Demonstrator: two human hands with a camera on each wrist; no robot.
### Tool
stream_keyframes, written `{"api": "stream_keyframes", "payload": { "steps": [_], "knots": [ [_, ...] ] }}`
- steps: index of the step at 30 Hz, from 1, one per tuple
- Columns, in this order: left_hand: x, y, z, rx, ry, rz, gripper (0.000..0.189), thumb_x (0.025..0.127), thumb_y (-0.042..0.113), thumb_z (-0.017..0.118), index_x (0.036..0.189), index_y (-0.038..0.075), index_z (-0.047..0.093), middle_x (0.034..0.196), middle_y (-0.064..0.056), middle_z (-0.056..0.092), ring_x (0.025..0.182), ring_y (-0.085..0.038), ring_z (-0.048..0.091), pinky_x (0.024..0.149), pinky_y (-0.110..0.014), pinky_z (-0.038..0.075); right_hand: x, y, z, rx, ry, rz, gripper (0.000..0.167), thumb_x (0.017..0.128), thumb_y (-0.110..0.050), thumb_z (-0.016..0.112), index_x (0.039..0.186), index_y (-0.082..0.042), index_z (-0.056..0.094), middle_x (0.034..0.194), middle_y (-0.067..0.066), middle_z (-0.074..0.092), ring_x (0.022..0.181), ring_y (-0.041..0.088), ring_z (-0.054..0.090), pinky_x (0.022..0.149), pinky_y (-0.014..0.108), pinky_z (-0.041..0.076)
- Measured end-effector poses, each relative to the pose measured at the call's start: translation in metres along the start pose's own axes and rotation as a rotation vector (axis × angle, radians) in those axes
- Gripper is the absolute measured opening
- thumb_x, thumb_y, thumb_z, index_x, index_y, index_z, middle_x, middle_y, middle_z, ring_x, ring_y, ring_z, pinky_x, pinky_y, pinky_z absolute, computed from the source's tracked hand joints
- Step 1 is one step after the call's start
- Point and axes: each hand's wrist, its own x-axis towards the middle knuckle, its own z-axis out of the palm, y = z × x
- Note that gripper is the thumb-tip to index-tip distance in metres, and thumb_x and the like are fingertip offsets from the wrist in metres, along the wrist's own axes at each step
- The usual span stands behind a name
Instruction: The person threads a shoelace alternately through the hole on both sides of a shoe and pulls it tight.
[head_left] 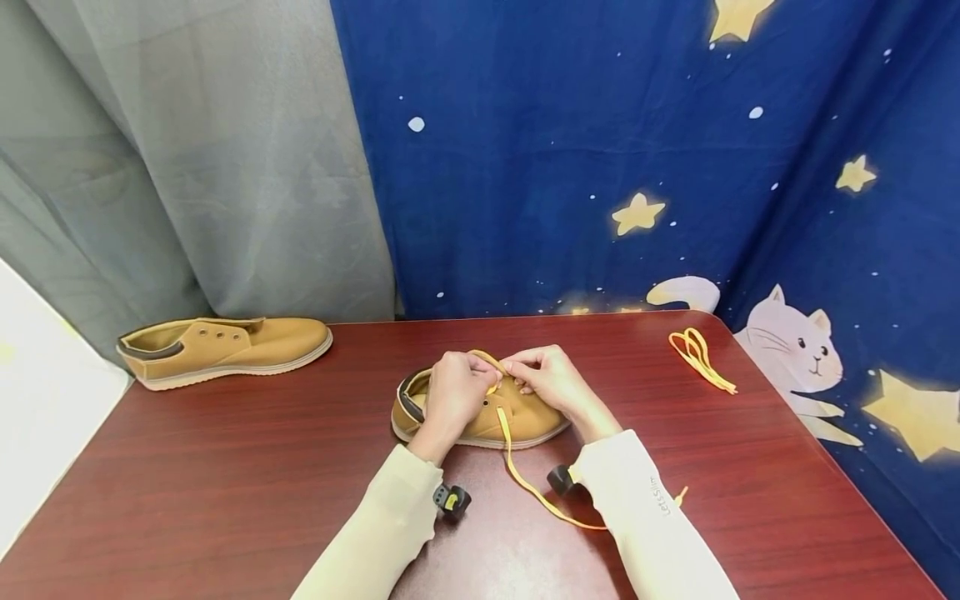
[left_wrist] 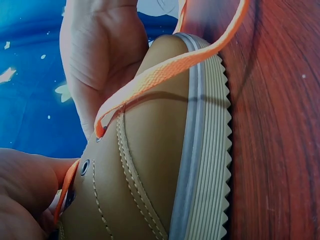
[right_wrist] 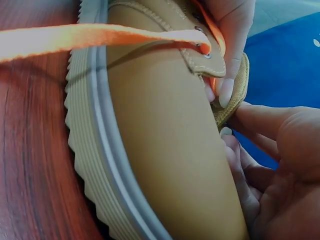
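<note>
- Nearest me, my sleeves (head_left: 651, 517) and the dark wrist cameras (head_left: 453, 502) reach in over the worktop (head_left: 285, 475); a loose lace (left_wrist: 155, 75) trails from an eyelet towards me, passes under my right sleeve and shows its tip beyond.
- The tan shoe (head_left: 528, 418) sits upright on its sole in the middle, toe to my right, heel to my left, long axis running nearly side to side.
- My left hand (head_left: 456, 392) leans over its opening, pinching the lace; my right hand (head_left: 557, 385) bends over the toe, fingertips pinching a woven-looking flap (right_wrist: 239, 89).
- Bare worktop runs left of the heel and right of the toe to the slanting right edge; my forearms block the near side.
- Further off, a folded yellow lace (head_left: 703, 367) lies near that edge.
- Another tan shoe (head_left: 285, 340) stands at the far left, toe right, against the far edge.
- Behind hang grey (head_left: 247, 150) and blue curtains (head_left: 525, 167).
</note>
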Motion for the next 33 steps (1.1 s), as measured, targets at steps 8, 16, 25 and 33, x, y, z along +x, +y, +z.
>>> {"api": "stream_keyframes", "payload": {
  "steps": [8, 16, 25, 33],
  "knots": [
    [-0.002, -0.004, 0.001, 0.003, 0.005, 0.05, 0.011, 0.084, 0.018, 0.078, 0.074, 0.017, 0.079, 0.074, 0.003, 0.075, 0.066, -0.012, 0.059, 0.054, -0.025, 0.041, -0.002, 0.001, 0.007, 0.06, 0.049, 0.009, 0.019, 0.093, -0.007, 0.069, 0.104, 0.007, 0.076, 0.09, 0.006, 0.077, 0.07, 0.004, 0.056, 0.059, 0.017, 0.047],
    [-0.008, 0.003, -0.021, 0.083, -0.02, 0.163, 0.01, 0.088, 0.014, 0.072, 0.084, 0.012, 0.08, 0.079, 0.0, 0.077, 0.071, -0.013, 0.065, 0.06, -0.026, 0.046, 0.0, -0.003, 0.018, 0.081, 0.16, 0.05, 0.014, 0.092, -0.007, 0.069, 0.094, 0.004, 0.078, 0.092, 0.006, 0.076, 0.066, 0.006, 0.054, 0.057, 0.019, 0.044],
    [0.008, 0.0, -0.05, 0.232, -0.078, 0.376, 0.032, 0.087, 0.018, 0.08, 0.119, 0.016, 0.075, 0.114, -0.004, 0.076, 0.106, -0.023, 0.069, 0.088, -0.041, 0.056, 0.001, -0.007, 0.019, 0.179, 0.197, 0.105, 0.022, 0.096, -0.012, 0.067, 0.103, 0.008, 0.073, 0.074, -0.004, 0.071, 0.067, 0.004, 0.058, 0.06, 0.019, 0.049],
    [0.026, -0.015, -0.04, 0.137, -0.169, 0.421, 0.009, 0.091, 0.016, 0.075, 0.097, 0.016, 0.082, 0.09, 0.002, 0.078, 0.077, -0.012, 0.062, 0.071, -0.027, 0.05, 0.001, -0.009, 0.017, 0.129, 0.214, 0.131, 0.027, 0.093, -0.023, 0.073, 0.104, 0.002, 0.075, 0.081, 0.001, 0.076, 0.062, 0.005, 0.059, 0.057, 0.02, 0.049]
  ]
}}
